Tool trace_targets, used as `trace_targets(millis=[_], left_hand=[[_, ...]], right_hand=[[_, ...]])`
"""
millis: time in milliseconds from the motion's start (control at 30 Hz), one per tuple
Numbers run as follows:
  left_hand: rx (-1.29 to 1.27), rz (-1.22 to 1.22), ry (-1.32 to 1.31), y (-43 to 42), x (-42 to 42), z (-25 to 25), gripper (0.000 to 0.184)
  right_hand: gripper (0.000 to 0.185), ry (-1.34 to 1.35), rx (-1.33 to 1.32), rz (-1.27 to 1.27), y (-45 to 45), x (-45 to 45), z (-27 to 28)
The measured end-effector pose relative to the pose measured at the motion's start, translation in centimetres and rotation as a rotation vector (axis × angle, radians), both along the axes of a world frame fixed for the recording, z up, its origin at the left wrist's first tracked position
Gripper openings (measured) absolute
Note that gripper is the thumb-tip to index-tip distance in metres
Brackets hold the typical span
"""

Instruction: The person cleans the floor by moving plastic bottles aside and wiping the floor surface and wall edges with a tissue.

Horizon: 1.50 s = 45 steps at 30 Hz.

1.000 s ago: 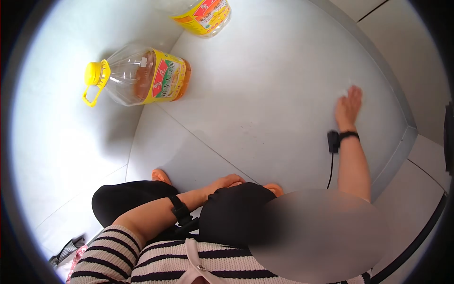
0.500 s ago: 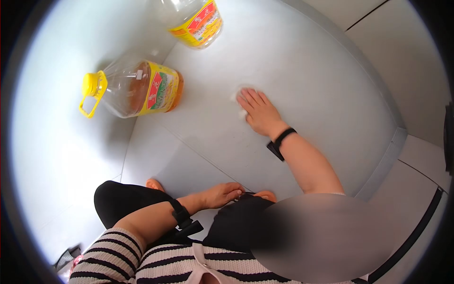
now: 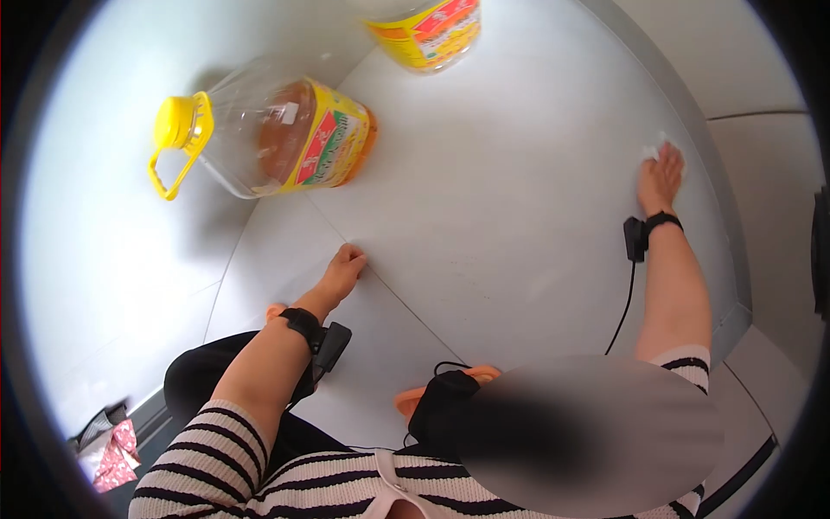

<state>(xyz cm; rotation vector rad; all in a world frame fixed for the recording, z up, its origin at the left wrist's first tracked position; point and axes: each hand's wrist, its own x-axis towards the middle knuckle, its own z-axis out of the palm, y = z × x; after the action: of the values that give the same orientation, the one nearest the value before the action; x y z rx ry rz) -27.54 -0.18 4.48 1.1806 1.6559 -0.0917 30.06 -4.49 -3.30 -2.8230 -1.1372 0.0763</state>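
My right hand (image 3: 661, 176) is stretched far to the right, near the floor's grey border. It presses a crumpled white tissue (image 3: 651, 154) to the floor, and most of the tissue is hidden under the fingers. My left hand (image 3: 345, 269) is closed in a loose fist at a tile seam, with its knuckles near the floor; whether anything is inside it is hidden. Beyond it stands a large clear cooking oil bottle (image 3: 275, 138) with a yellow cap and handle, part filled with amber oil.
A second oil bottle (image 3: 430, 36) with a yellow label stands at the top, cut off by the view's edge. Small dark specks (image 3: 462, 275) dot the grey tiled floor (image 3: 519, 190). The grey border (image 3: 692, 121) curves along the right. A pink patterned item (image 3: 115, 458) lies at lower left.
My right hand has swept right across the floor with the tissue. My left hand has moved from beside my knee forward to the floor. The view has shifted slightly.
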Motion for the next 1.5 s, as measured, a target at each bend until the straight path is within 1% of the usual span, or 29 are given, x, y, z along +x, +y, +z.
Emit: trace_targets(millis=[67, 133, 167, 267, 333, 400, 467, 500, 567, 600, 667, 700, 767, 800, 867, 900, 967, 1000, 1067, 1100, 1167, 1200, 1267, 1300, 1367, 1400, 1467, 1500], left_hand=[[0.016, -0.007, -0.048, 0.0, -0.3, -0.1, 0.017], [0.013, -0.029, -0.027, 0.0, -0.4, -0.2, 0.018], [0.010, -0.066, -0.015, 0.2, -0.5, -0.3, 0.019], [0.036, -0.096, -0.024, 0.2, -1.2, -1.3, 0.020], [0.025, -0.117, -0.031, 0.5, -1.3, -1.5, 0.020], [0.019, -0.137, -0.047, 0.6, -1.4, -1.3, 0.020], [0.003, -0.142, -0.082, 0.6, -1.5, -1.0, 0.021], [0.000, -0.145, -0.095, 0.7, -1.3, -0.7, 0.021], [-0.050, -0.120, -0.113, 0.8, -1.2, -0.3, 0.021], [-0.060, -0.125, -0.123, 0.7, -1.3, -0.6, 0.021], [0.057, -0.176, -0.066, 0.6, -1.4, -1.2, 0.023], [0.042, -0.185, -0.076, 0.5, -1.5, -1.4, 0.023], [0.179, -0.300, 0.095, 0.8, -1.1, -1.7, 0.030], [0.174, -0.319, 0.082, 1.6, -1.1, -2.0, 0.030], [-0.115, -0.330, 0.033, 4.0, -1.3, -2.4, 0.030], [-0.121, -0.357, 0.021, 5.3, -1.3, -2.2, 0.030], [-0.581, -0.055, -0.072, 7.7, -0.5, -0.1, 0.037], [-0.598, -0.077, -0.074, 8.1, -0.6, -0.3, 0.037], [-0.594, -0.163, -0.121, 8.4, -1.2, -0.8, 0.045], [-0.606, -0.175, -0.109, 8.2, -1.6, -1.0, 0.045], [-0.543, -0.181, -0.153, 7.9, -1.8, -1.5, 0.048], [-0.534, -0.198, -0.144, 7.8, -1.7, -1.3, 0.048], [-0.538, -0.197, -0.133, 7.8, -1.3, -0.7, 0.047], [-0.533, -0.214, -0.125, 7.8, -1.1, -0.5, 0.047], [-0.517, -0.183, -0.112, 7.5, -1.0, -0.1, 0.048], [-0.514, -0.198, -0.102, 7.4, -1.1, -0.2, 0.048], [-0.534, -0.189, -0.133, 7.6, -1.3, -0.7, 0.050], [-0.521, -0.199, -0.127, 7.4, -1.2, -0.6, 0.050]], right_hand=[[0.056, -0.103, -0.015, 0.240, 4.7, -2.4, -0.5], [0.056, -0.172, -0.005, 0.472, 8.3, -6.9, 0.3], [0.056, -0.146, 0.036, 0.589, 9.5, -9.1, 0.9], [0.053, -0.061, 0.099, 0.880, 9.7, -15.5, 2.1], [0.052, -0.023, 0.009, 1.045, 7.6, -19.7, 3.9], [0.051, 0.190, -0.047, 1.167, 4.5, -23.1, 5.6], [0.050, 0.266, 0.030, 1.238, 0.5, -25.2, 5.5], [0.050, 0.257, 0.019, 1.233, -1.2, -25.7, 5.8], [0.047, 0.445, 0.034, 1.244, -3.8, -26.7, 6.3], [0.047, 0.443, 0.021, 1.236, -4.7, -27.1, 6.4], [0.043, 0.707, 0.176, 1.023, -6.0, -27.7, 6.9], [0.043, 0.706, 0.161, 1.008, -6.7, -27.8, 7.3], [0.038, 1.248, 0.096, 0.257, -7.0, -27.8, 9.6], [0.038, 1.237, 0.100, 0.236, -7.3, -27.3, 10.2], [0.036, 1.368, 0.343, 0.037, -7.8, -25.8, 11.0], [0.036, 1.350, 0.352, 0.012, -8.3, -25.6, 11.5], [0.036, 1.675, 0.700, -0.553, -9.1, -25.1, 12.1], [0.036, 1.656, 0.708, -0.578, -9.7, -24.7, 12.0], [0.033, 1.501, 0.763, -0.621, -11.4, -23.8, 11.1], [0.033, 1.500, 0.765, -0.644, -12.3, -23.6, 10.2], [0.031, 0.962, 0.516, -0.704, -14.4, -22.8, 8.2], [0.031, 0.966, 0.534, -0.716, -15.7, -22.5, 7.2], [0.031, 0.272, 0.138, -0.457, -17.1, -22.3, 6.1], [0.031, 0.275, 0.146, -0.474, -17.9, -22.4, 5.5], [0.032, -0.189, -0.042, -0.334, -18.6, -23.0, 5.7], [0.032, -0.183, -0.039, -0.351, -18.7, -23.0, 5.8], [0.030, 0.100, 0.119, -0.531, -18.4, -23.1, 5.7], [0.030, 0.104, 0.133, -0.541, -18.5, -23.0, 5.0]])
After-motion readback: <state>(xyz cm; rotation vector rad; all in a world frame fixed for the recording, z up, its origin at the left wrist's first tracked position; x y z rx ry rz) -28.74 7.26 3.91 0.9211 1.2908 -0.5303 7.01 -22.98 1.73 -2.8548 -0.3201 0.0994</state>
